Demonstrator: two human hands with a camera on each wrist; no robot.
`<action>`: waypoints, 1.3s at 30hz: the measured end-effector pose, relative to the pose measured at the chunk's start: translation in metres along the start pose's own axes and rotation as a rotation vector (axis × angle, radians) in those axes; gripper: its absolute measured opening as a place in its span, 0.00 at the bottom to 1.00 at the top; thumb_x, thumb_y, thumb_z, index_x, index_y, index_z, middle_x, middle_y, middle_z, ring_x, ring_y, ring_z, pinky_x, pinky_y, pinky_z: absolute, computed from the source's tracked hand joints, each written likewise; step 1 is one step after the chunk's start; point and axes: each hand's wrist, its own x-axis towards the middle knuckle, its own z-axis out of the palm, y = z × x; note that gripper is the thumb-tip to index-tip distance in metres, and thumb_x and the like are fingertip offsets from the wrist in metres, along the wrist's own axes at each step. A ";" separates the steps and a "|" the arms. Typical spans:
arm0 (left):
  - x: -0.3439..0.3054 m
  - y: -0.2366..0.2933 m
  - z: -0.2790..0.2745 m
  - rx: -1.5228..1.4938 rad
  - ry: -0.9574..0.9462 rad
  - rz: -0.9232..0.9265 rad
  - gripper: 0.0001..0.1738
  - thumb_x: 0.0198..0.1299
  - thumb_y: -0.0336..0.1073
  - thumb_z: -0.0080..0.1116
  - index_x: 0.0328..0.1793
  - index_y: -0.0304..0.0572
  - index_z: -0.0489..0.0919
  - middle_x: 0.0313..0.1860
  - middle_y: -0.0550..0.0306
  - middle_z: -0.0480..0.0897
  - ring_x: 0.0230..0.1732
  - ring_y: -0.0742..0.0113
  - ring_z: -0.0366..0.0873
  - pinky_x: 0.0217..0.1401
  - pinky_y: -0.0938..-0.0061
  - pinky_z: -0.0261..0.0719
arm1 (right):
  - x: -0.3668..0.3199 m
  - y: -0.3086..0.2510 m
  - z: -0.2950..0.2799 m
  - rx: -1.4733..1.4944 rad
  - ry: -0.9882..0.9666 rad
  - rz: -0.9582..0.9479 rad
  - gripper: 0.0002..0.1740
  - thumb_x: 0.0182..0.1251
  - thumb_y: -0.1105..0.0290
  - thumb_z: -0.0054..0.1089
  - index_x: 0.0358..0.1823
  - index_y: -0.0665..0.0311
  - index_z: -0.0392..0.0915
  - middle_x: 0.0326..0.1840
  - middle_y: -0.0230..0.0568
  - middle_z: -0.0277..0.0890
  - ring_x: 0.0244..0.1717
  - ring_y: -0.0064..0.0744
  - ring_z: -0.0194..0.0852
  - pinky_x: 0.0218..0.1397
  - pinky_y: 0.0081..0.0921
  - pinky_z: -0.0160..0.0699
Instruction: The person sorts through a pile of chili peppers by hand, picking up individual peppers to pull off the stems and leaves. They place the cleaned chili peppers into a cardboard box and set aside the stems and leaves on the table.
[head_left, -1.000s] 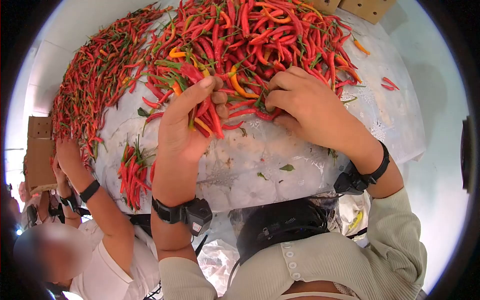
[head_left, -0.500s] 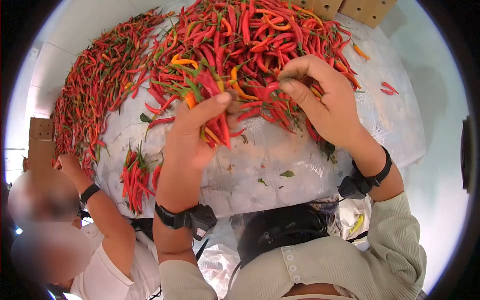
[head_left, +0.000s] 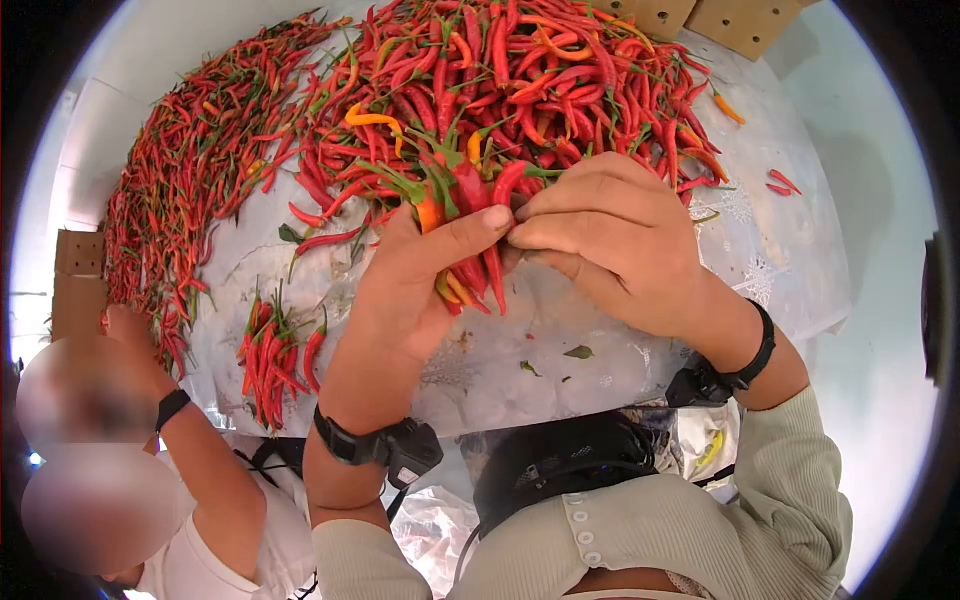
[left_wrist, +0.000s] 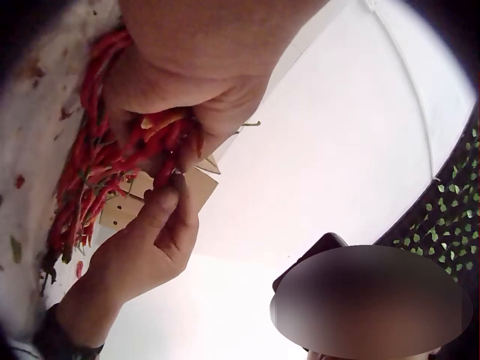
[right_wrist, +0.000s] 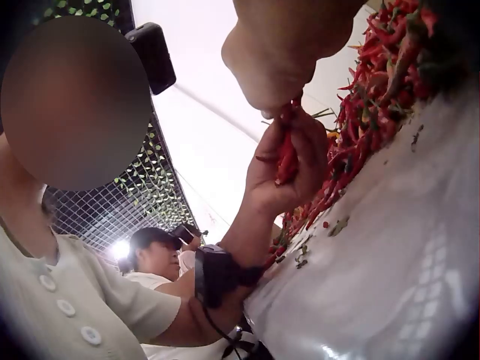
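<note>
My left hand (head_left: 420,270) grips a bunch of chili peppers (head_left: 468,190), mostly red with some orange, green stems pointing away from me and tips hanging below the thumb. Right against that bunch, my right hand (head_left: 620,240) has its thumb and fingers together. In the left wrist view it pinches the end of a red chili pepper (left_wrist: 163,178) at the bunch. One curved red chili (head_left: 508,180) lies across the top, its green stem toward the right. Just beyond both hands rises a large heap of red chilies (head_left: 560,85).
A small pile of chilies (head_left: 268,365) lies left of my left forearm, with another long heap (head_left: 190,180) at far left. Another person's arm (head_left: 205,450) reaches in there. Cardboard boxes (head_left: 740,25) stand at the back. Loose leaves (head_left: 578,352) dot the plastic-covered table (head_left: 500,385).
My right hand picked a red chili from the heap, then came left and toward me to the bunch. My left hand shifted slightly right with its chilies.
</note>
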 end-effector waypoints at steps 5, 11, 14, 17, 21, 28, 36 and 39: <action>-0.001 0.005 -0.001 -0.052 0.052 0.027 0.20 0.53 0.24 0.59 0.54 0.37 0.72 0.43 0.56 0.80 0.42 0.66 0.79 0.42 0.72 0.81 | 0.005 -0.008 -0.009 -0.041 0.048 0.110 0.10 0.49 0.75 0.64 0.35 0.62 0.79 0.34 0.39 0.78 0.35 0.39 0.76 0.40 0.32 0.74; -0.007 0.023 -0.010 0.205 0.162 0.399 0.21 0.50 0.24 0.62 0.51 0.37 0.71 0.39 0.56 0.81 0.38 0.67 0.80 0.36 0.75 0.80 | -0.007 0.003 0.003 -0.136 -0.163 0.223 0.15 0.47 0.77 0.63 0.40 0.64 0.77 0.43 0.41 0.75 0.45 0.42 0.73 0.48 0.34 0.73; -0.038 0.055 -0.006 0.788 0.372 0.560 0.22 0.47 0.25 0.63 0.49 0.35 0.70 0.37 0.54 0.81 0.35 0.66 0.80 0.34 0.75 0.77 | -0.008 -0.001 0.009 -0.140 -0.275 0.171 0.18 0.46 0.76 0.63 0.43 0.64 0.76 0.47 0.41 0.73 0.50 0.42 0.70 0.52 0.35 0.71; -0.074 0.075 -0.012 1.497 0.627 0.698 0.25 0.44 0.25 0.62 0.51 0.35 0.69 0.36 0.50 0.80 0.35 0.58 0.79 0.36 0.69 0.75 | -0.008 -0.010 0.005 -0.165 -0.409 0.163 0.20 0.49 0.75 0.62 0.48 0.61 0.75 0.52 0.42 0.71 0.54 0.44 0.67 0.57 0.37 0.69; -0.122 0.078 -0.037 1.945 0.896 0.575 0.26 0.42 0.25 0.59 0.51 0.37 0.69 0.38 0.45 0.77 0.40 0.47 0.75 0.42 0.61 0.72 | -0.013 -0.006 0.002 -0.162 -0.456 0.148 0.18 0.50 0.74 0.62 0.45 0.62 0.76 0.51 0.41 0.71 0.54 0.43 0.67 0.57 0.35 0.68; -0.126 0.033 -0.087 2.106 1.034 0.431 0.22 0.42 0.25 0.58 0.47 0.38 0.69 0.40 0.42 0.74 0.44 0.41 0.71 0.44 0.56 0.69 | -0.020 -0.003 0.005 -0.189 -0.358 0.110 0.12 0.48 0.72 0.60 0.38 0.62 0.77 0.40 0.39 0.71 0.46 0.41 0.68 0.49 0.34 0.70; -0.119 0.009 -0.104 1.922 0.975 0.589 0.23 0.44 0.29 0.61 0.50 0.35 0.72 0.42 0.43 0.74 0.45 0.45 0.71 0.49 0.60 0.69 | -0.021 0.002 0.005 -0.183 -0.369 0.132 0.12 0.49 0.74 0.61 0.37 0.61 0.77 0.39 0.38 0.70 0.45 0.39 0.69 0.48 0.33 0.70; -0.119 0.006 -0.101 1.896 1.011 0.576 0.24 0.46 0.31 0.62 0.52 0.35 0.71 0.42 0.43 0.74 0.46 0.46 0.72 0.50 0.60 0.69 | -0.019 0.001 0.009 -0.211 -0.314 0.099 0.09 0.50 0.73 0.57 0.35 0.60 0.79 0.36 0.37 0.71 0.41 0.38 0.69 0.44 0.34 0.70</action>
